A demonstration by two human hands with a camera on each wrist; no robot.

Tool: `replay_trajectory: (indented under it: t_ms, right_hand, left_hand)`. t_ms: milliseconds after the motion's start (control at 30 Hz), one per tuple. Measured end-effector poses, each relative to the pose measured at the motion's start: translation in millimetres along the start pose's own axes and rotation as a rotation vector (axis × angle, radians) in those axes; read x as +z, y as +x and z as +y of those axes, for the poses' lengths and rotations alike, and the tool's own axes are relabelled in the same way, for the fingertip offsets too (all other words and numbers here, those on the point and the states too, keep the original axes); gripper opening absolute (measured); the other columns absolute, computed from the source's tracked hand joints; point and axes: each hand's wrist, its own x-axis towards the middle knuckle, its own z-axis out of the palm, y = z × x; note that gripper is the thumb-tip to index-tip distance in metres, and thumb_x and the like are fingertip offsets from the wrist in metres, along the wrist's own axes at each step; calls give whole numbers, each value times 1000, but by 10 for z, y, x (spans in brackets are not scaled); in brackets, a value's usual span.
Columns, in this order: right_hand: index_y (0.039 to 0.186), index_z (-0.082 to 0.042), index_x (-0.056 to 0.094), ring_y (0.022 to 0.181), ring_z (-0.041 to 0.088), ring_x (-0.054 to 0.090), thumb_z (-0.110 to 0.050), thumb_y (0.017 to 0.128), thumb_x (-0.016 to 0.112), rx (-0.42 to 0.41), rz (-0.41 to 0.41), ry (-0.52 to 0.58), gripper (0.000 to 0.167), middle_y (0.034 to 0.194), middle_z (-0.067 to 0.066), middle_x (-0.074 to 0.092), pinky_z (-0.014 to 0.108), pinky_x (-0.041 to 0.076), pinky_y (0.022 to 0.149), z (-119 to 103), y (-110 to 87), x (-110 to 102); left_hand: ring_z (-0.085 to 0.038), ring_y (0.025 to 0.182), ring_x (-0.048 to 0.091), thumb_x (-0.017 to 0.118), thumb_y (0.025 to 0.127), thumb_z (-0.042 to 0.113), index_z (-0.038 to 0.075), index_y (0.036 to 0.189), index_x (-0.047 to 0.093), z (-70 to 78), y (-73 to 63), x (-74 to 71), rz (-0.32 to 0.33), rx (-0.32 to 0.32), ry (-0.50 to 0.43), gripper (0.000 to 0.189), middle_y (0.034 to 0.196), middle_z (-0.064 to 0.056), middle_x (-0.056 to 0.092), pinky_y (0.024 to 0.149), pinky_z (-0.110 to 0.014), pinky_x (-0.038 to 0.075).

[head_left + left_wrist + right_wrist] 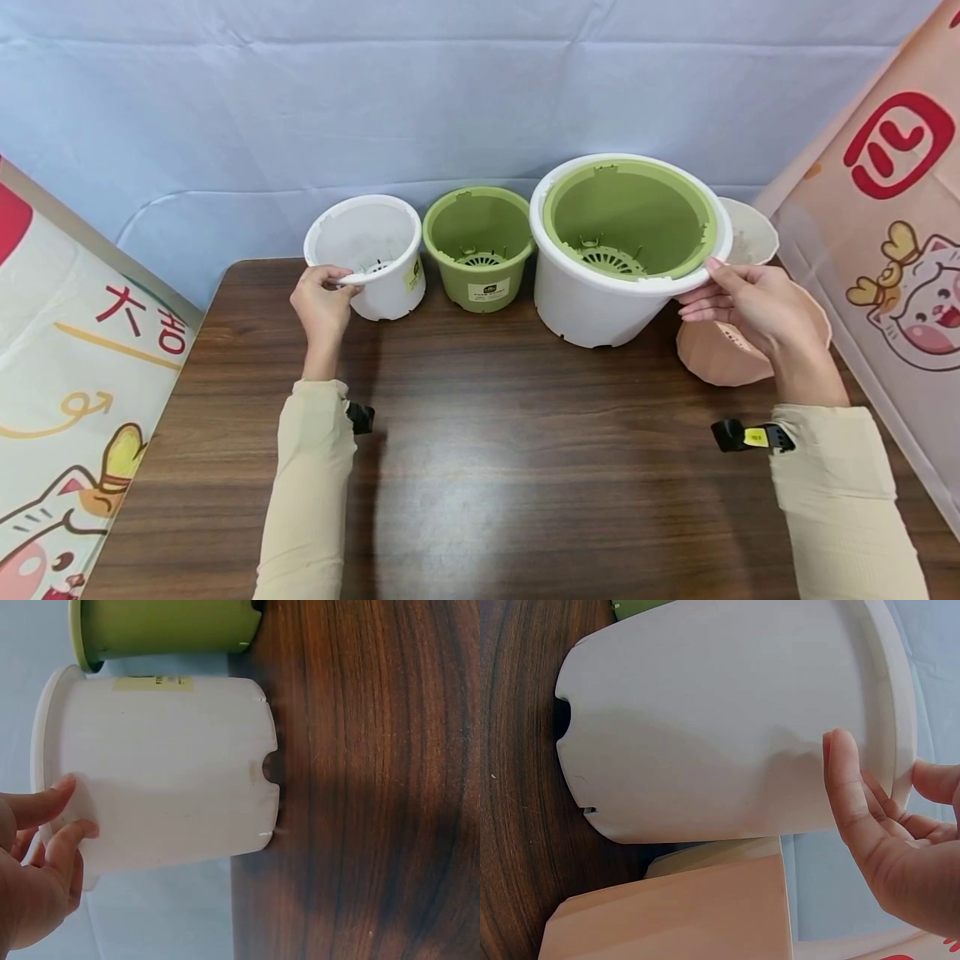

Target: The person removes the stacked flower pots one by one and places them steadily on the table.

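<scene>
Our table (540, 475) stands before blue cloth (375, 108), between two banners (915, 250). On it we count six pots (592, 308): two white (386, 300), two green (452, 279), one cream (753, 237), one pink (712, 357). Our left hand (322, 304) pinches the small white rim (40, 735), our right hand (761, 304) the big white rim (902, 690).

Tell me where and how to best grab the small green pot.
I'd pinch the small green pot by its near rim, coming from the front. It stands upright, its lip juts out and nothing blocks that side, while the small white pot and big white pot flank it closely.
</scene>
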Motion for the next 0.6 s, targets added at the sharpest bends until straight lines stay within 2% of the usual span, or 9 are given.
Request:
replay_trajectory:
  t_ms: [300, 467, 600]
  right_hand:
    - [86, -1, 64, 64, 25, 66, -22, 93, 51, -2, -7, 8, 26, 73, 18, 67, 33, 54, 60, 4, -2, 0]
    - [86, -1, 64, 64, 25, 66, -22, 93, 51, -1, -9, 4, 26, 73, 18, 66, 33, 54, 61, -3, -3, 1]
    - [86, -1, 64, 64, 25, 66, -21, 93, 51, -4, -16, 7, 25, 73, 18, 66, 33, 54, 61, -5, 0, -6]
  left_hand:
    - [-29, 74, 55, 75, 69, -4, -3, 82, 70, -21, 44, 21, -14, 4, 16, 14, 89, -14, 63, 73, -36, 41]
    - [-31, 77, 53, 75, 70, -3, -3, 85, 70, -9, 68, 4, -46, -14, 27, 16, 92, -15, 63, 80, -39, 40]
    - [-30, 79, 52, 74, 71, -3, -3, 87, 70, 8, 85, -21, -82, -40, 40, 17, 95, -15, 63, 78, -39, 40]
